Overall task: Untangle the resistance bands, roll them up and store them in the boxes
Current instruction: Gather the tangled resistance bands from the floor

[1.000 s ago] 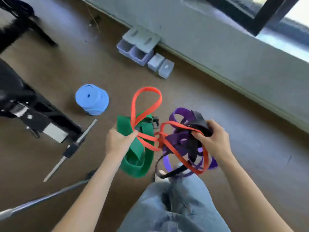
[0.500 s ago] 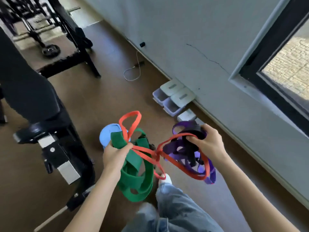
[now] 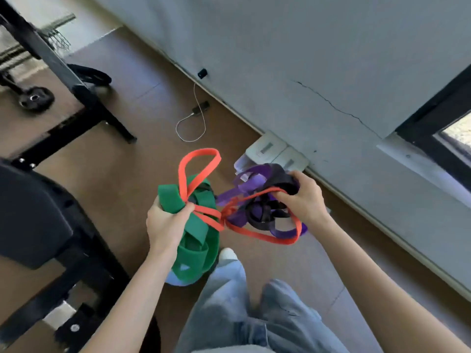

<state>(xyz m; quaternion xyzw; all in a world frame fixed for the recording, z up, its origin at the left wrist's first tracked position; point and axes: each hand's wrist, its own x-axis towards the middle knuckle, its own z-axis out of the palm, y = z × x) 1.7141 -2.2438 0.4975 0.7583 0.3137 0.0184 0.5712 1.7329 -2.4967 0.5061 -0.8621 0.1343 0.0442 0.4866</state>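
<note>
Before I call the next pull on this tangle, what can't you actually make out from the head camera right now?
- How the orange flat band crosses the purple band and black band: overlapping loops hide it.
- The grey storage boxes by the wall: bands and right hand cover their insides.
- The pale blue object: the wide green band covers most of it.
- Left hand's fingertips: buried in green band.

Band tangle [image 3: 229, 215] between hands; boxes [image 3: 275, 151] behind, against wall [image 3: 280, 59]; bench [image 3: 33, 215] left.
</note>
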